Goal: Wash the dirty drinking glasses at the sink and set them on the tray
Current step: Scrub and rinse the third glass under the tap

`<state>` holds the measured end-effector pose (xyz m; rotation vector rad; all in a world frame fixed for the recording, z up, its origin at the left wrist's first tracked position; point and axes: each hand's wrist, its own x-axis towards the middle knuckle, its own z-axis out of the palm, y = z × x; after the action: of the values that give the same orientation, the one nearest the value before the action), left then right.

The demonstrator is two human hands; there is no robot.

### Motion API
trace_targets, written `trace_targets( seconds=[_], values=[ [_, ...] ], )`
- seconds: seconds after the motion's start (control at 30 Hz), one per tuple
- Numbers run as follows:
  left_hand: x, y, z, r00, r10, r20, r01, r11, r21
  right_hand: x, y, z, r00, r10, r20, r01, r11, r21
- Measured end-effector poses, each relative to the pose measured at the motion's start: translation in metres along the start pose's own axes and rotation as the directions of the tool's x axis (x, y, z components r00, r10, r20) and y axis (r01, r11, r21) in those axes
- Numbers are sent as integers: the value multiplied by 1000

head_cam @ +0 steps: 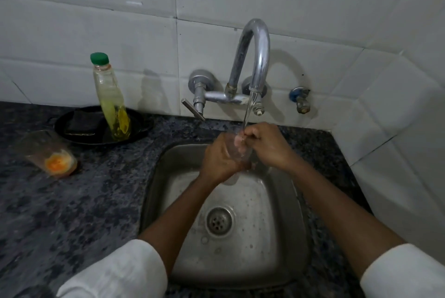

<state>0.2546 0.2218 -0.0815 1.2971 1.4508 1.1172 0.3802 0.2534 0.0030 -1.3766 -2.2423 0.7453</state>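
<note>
Glass [237,150] gripped by left hand [218,160] fingers, right hand [267,146] fingers pinching its rim.

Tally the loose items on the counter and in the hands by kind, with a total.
Clear drinking glasses: 2, one held under the tap in both hands, one with orange residue on the counter
Green-capped clear plastic soap bottle: 1
Round black plate: 1
Dark scrub pad: 1
Total: 5
</note>
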Motion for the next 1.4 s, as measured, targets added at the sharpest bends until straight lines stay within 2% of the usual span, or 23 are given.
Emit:
trace_targets(
  seconds=[0.1, 0.17, 0.2, 0.27, 0.3, 0.33, 0.4, 0.47, 0.53, 0.57, 0.63, 0.7, 0.77, 0.83, 0.9, 0.93, 1.0, 1.07, 1.13, 1.17, 1.27, 1.33, 1.4],
  values=[
    [4, 2, -22, 944, 3, 330, 106, 944, -313, -1, -1, -14, 990, -83, 115, 75, 995, 72],
    [6, -1, -19, 919, -40, 391, 185, 922, -339, 2, -2, -11, 987, -88, 132, 86, 996, 15],
    [4, -1, -11, 948, -96, 302, 184, 943, -277, 4, -1, -7, 991, -71, 112, 77, 995, -56],
    [-3, 0, 7, 985, -162, -59, 159, 986, -43, 8, -1, 2, 997, -31, 72, 43, 982, -182],
    [-6, -3, 13, 980, -123, -158, 127, 992, 17, 7, 0, 5, 998, -23, 63, 35, 978, -205],
    [-6, -8, 15, 987, -92, -130, 92, 996, -5, 6, 1, 6, 998, -28, 57, 39, 980, -194],
    [-4, -11, 1, 984, -101, 147, 120, 984, -129, 2, 4, 1, 996, -47, 78, 53, 995, -79],
    [1, -10, -22, 902, -76, 426, 223, 925, -307, -1, 4, -9, 985, -80, 150, 75, 996, 43],
    [1, -5, -28, 849, -17, 528, 279, 863, -421, -1, 2, -11, 980, -90, 177, 84, 996, 44],
    [0, -2, -22, 881, -52, 469, 265, 877, -402, 1, 1, -9, 984, -76, 162, 76, 997, 3],
    [-2, 5, -3, 971, -172, 165, 208, 950, -234, 4, -3, -4, 995, -40, 95, 50, 994, -102],
    [-3, 4, 8, 988, -153, -13, 150, 978, -142, 5, -3, 0, 999, -14, 29, 18, 988, -151],
    [-2, 2, -1, 983, -108, 147, 133, 976, -172, 3, 0, -4, 999, -23, 25, 26, 995, -97],
    [1, 2, -22, 908, -59, 414, 188, 942, -279, -1, 0, -11, 994, -58, 88, 56, 998, 26],
    [4, -2, -28, 841, -11, 541, 258, 887, -383, -3, -3, -13, 990, -60, 127, 51, 996, 73],
    [4, -3, -22, 866, -49, 498, 262, 892, -369, -2, -2, -12, 993, -42, 113, 38, 998, 40],
    [0, 1, -2, 958, -163, 235, 218, 949, -230, 2, -3, -7, 998, -4, 67, 10, 996, -85],
    [-2, 0, 13, 991, -135, 22, 136, 986, -98, 4, -1, -2, 999, 28, 42, -21, 986, -167],
    [-2, -3, 9, 991, -95, 98, 105, 989, -102, 3, 1, -3, 999, 16, 38, -11, 990, -144],
    [-2, -4, 0, 966, -125, 226, 161, 975, -150, 0, 1, -6, 999, -2, 45, 7, 995, -96],
    [-2, -7, -22, 814, -105, 571, 398, 817, -417, -3, 0, -8, 997, -49, 58, 49, 999, 6],
    [-4, -7, -13, 853, -157, 499, 394, 819, -417, 0, -1, -6, 998, -30, 48, 33, 997, -63],
    [-9, -3, 8, 945, -276, 174, 309, 928, -206, 5, -2, -3, 999, 11, 35, -5, 986, -167]
  ],
)
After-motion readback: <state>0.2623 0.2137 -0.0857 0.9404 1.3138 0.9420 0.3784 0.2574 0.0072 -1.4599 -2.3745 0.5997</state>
